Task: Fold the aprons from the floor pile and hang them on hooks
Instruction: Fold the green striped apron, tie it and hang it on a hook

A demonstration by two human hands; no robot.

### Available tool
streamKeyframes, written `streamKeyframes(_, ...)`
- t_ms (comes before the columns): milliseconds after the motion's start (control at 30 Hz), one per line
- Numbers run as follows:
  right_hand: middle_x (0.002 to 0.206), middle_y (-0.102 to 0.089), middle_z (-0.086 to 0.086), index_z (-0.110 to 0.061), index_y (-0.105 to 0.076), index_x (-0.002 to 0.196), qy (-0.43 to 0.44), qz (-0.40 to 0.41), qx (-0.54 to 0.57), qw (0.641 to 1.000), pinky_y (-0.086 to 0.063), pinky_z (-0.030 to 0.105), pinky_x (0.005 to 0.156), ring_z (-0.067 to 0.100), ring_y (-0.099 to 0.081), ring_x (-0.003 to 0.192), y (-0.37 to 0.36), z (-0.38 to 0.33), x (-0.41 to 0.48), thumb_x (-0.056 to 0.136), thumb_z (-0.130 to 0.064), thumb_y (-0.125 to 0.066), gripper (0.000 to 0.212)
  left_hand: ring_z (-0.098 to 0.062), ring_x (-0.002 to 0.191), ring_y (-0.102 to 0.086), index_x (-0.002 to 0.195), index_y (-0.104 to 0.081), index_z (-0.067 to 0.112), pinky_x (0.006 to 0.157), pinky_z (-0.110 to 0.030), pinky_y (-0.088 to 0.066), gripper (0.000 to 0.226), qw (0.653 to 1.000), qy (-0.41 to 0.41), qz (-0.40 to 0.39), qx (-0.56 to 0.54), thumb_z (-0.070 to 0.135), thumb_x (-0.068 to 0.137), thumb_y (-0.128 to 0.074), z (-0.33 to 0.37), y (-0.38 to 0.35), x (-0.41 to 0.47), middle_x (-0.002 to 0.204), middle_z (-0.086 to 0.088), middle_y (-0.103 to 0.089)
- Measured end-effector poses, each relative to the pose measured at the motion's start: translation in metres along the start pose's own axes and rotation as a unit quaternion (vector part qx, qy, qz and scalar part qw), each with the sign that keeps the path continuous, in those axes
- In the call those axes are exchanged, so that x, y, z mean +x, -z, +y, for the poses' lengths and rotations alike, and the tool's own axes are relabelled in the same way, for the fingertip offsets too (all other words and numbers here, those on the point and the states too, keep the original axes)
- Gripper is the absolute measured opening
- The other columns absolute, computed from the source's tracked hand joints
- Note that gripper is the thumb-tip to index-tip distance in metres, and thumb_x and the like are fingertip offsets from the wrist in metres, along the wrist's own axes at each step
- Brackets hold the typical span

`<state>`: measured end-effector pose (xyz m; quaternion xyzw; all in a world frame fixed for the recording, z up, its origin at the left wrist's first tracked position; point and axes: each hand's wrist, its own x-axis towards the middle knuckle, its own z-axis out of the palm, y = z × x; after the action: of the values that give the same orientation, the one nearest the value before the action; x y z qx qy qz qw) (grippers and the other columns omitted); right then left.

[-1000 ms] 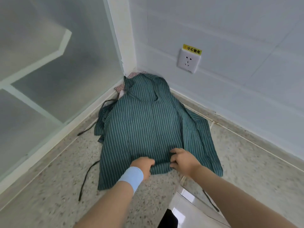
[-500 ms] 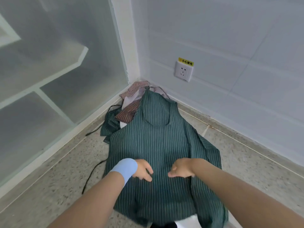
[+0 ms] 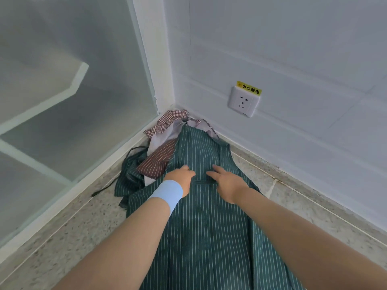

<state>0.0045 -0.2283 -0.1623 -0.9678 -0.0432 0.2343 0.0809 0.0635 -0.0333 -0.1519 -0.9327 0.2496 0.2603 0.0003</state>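
Observation:
A dark green apron with white pinstripes (image 3: 201, 222) lies spread lengthwise on the speckled floor, its bib pointing into the corner. My left hand (image 3: 181, 176), with a light blue wristband, rests on the apron's upper part with its fingers curled down into the cloth. My right hand (image 3: 227, 182) lies just to the right on the same apron, fingers apart and flat. Behind the bib sits the pile: a brown striped apron (image 3: 158, 162), a red checked cloth (image 3: 167, 121) and a bunched green striped apron (image 3: 129, 176). No hooks are in view.
A frosted glass partition (image 3: 62, 101) with a white frame runs along the left. A white wall with a power socket (image 3: 244, 101) and yellow warning label closes the right. A thin black strap (image 3: 104, 188) trails on the floor left of the pile.
The green apron has been drawn toward me off the pile, uncovering the brown and checked cloths. Both hands moved from its lower hem up to the part near the bib.

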Motion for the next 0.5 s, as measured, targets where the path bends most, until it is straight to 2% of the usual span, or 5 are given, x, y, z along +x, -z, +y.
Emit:
streamKeyframes(167,0.12,-0.056,0.005,-0.017,-0.057,0.114,0.019,-0.005,-0.038,0.999,-0.043,0.038,0.097,0.026,-0.057,0.106,-0.009,-0.002,0.015,0.098,-0.014,-0.052,0.017,-0.025,0.1,-0.06,0.117,-0.064,0.021,0.082,-0.038,-0.053,0.024,0.995,0.0,-0.031,0.095,0.019,0.095,-0.056,-0.013,0.007,0.011,0.109,-0.003,-0.065)
streamKeyframes(333,0.082,-0.062,0.005,-0.017,-0.052,0.095,-0.035,0.165,0.199,0.965,-0.044,0.03,0.064,0.021,-0.056,0.073,0.009,-0.005,-0.006,0.102,-0.017,-0.047,0.008,-0.024,0.123,-0.042,0.09,-0.072,0.028,0.11,-0.051,-0.023,0.02,0.957,-0.044,0.282,0.052,0.037,0.094,-0.056,-0.017,0.012,-0.01,0.125,0.005,-0.055)
streamKeyframes(400,0.074,-0.062,0.01,-0.015,-0.051,0.094,-0.046,0.189,0.329,0.924,-0.04,0.024,0.047,0.017,-0.051,0.056,0.021,-0.006,-0.024,0.101,-0.014,-0.048,0.007,-0.015,0.112,-0.051,0.088,-0.069,0.02,0.115,-0.051,-0.024,0.025,0.96,-0.047,0.267,-0.074,0.033,0.099,-0.05,-0.011,0.022,-0.027,0.118,0.004,-0.06)
streamKeyframes(467,0.075,-0.064,0.013,-0.015,-0.053,0.095,-0.028,0.184,0.371,0.91,-0.041,0.021,0.043,0.015,-0.05,0.051,0.032,-0.007,-0.045,0.099,-0.011,-0.05,0.006,-0.003,0.063,-0.056,0.088,-0.057,0.011,0.082,-0.037,-0.05,0.032,0.961,-0.01,0.128,-0.244,0.032,0.104,-0.039,0.004,0.033,-0.049,0.092,-0.004,-0.068)
streamKeyframes(500,0.076,-0.065,0.011,-0.016,-0.054,0.094,-0.016,0.173,0.366,0.914,-0.042,0.02,0.044,0.014,-0.05,0.052,0.035,-0.009,-0.056,0.097,-0.011,-0.052,0.006,-0.006,0.052,-0.052,0.089,-0.053,0.008,0.064,-0.033,-0.047,0.033,0.958,0.004,0.088,-0.273,0.033,0.104,-0.037,0.01,0.035,-0.058,0.083,-0.008,-0.068)
